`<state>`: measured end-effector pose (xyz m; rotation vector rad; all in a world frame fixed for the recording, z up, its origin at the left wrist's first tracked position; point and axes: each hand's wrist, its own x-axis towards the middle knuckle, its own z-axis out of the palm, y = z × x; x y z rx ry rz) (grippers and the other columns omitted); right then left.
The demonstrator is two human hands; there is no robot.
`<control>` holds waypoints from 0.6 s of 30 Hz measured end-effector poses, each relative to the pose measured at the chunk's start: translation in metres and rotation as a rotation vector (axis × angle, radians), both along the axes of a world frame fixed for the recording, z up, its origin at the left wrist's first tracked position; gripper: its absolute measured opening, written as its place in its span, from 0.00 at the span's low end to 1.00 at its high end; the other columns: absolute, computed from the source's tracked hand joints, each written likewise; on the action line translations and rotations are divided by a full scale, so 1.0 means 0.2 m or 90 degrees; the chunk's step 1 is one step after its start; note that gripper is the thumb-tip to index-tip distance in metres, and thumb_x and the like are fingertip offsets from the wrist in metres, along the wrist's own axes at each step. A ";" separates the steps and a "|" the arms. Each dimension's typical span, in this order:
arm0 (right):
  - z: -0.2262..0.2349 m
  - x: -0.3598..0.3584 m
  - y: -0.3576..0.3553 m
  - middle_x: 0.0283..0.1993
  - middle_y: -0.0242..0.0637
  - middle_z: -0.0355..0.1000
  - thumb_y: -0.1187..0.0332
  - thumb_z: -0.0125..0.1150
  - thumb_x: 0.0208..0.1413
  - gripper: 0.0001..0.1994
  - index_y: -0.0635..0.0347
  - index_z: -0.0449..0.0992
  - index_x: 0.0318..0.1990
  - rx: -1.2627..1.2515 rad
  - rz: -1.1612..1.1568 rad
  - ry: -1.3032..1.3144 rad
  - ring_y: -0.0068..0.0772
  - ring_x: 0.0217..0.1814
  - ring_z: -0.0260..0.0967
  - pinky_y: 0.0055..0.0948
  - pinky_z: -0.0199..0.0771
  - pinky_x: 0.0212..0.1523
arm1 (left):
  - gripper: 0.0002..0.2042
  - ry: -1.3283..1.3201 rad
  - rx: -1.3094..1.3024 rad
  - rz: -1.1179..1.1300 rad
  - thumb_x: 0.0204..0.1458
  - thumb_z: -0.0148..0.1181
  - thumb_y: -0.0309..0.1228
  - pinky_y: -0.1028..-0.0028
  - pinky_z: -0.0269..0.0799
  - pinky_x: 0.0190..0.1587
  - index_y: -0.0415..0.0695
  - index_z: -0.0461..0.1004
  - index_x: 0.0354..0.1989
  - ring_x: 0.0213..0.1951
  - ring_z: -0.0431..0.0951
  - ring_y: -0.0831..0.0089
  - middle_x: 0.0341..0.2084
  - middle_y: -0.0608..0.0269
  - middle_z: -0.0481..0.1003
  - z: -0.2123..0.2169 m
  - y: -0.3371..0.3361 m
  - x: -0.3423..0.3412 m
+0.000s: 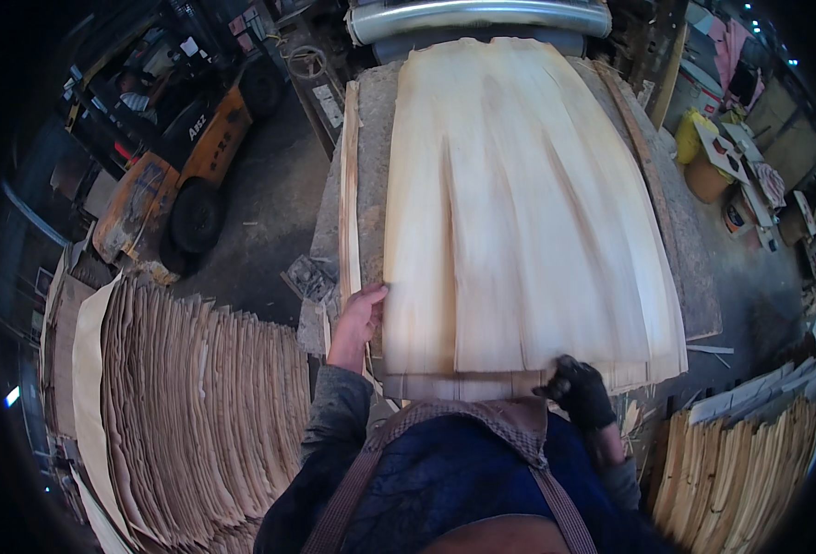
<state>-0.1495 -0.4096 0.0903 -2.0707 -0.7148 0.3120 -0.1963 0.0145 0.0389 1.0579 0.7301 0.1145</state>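
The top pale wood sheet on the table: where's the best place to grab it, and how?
Probably by the near edge of the sheet, from the near side, at two spots set wide apart. It looks thin and broad, and its far end is by the shiny roller. Dark lengthwise lines may be splits, so pinch gently.

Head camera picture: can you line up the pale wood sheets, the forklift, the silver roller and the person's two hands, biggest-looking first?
1. Pale wood sheets
2. Forklift, though it's farther away, so really it may be bigger
3. Silver roller

Smallest: bare left hand and gloved right hand, too alike to rank.
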 end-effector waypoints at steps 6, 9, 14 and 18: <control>-0.29 0.43 0.34 0.28 0.34 0.65 0.68 0.47 0.56 0.03 0.54 0.66 0.33 0.697 0.116 0.895 0.32 0.33 0.65 0.36 0.65 0.50 | 0.17 0.022 0.039 0.029 0.49 0.56 0.28 0.74 0.71 0.32 0.39 0.67 0.48 0.32 0.76 0.73 0.33 0.64 0.74 -0.09 0.00 0.00; -0.41 0.76 0.48 0.33 0.32 0.66 0.67 0.39 0.59 0.08 0.53 0.67 0.38 0.662 0.089 0.789 0.32 0.39 0.65 0.45 0.59 0.59 | 0.17 -0.025 0.029 0.062 0.49 0.57 0.27 0.73 0.72 0.34 0.40 0.67 0.48 0.32 0.75 0.73 0.33 0.65 0.74 -0.10 -0.03 -0.01; -0.64 1.38 0.80 0.48 0.33 0.66 0.64 0.38 0.59 0.12 0.52 0.65 0.46 0.714 0.432 0.677 0.30 0.56 0.58 0.39 0.48 0.66 | 0.21 0.010 0.075 0.062 0.51 0.54 0.25 0.74 0.71 0.42 0.36 0.61 0.54 0.40 0.74 0.70 0.39 0.59 0.73 -0.07 -0.05 -0.03; -0.77 1.50 0.91 0.62 0.34 0.56 0.65 0.38 0.58 0.17 0.52 0.60 0.55 0.497 0.303 0.213 0.32 0.65 0.51 0.39 0.46 0.67 | 0.23 0.000 0.071 0.064 0.51 0.56 0.27 0.75 0.72 0.40 0.35 0.60 0.55 0.37 0.74 0.71 0.37 0.60 0.73 -0.05 -0.06 -0.05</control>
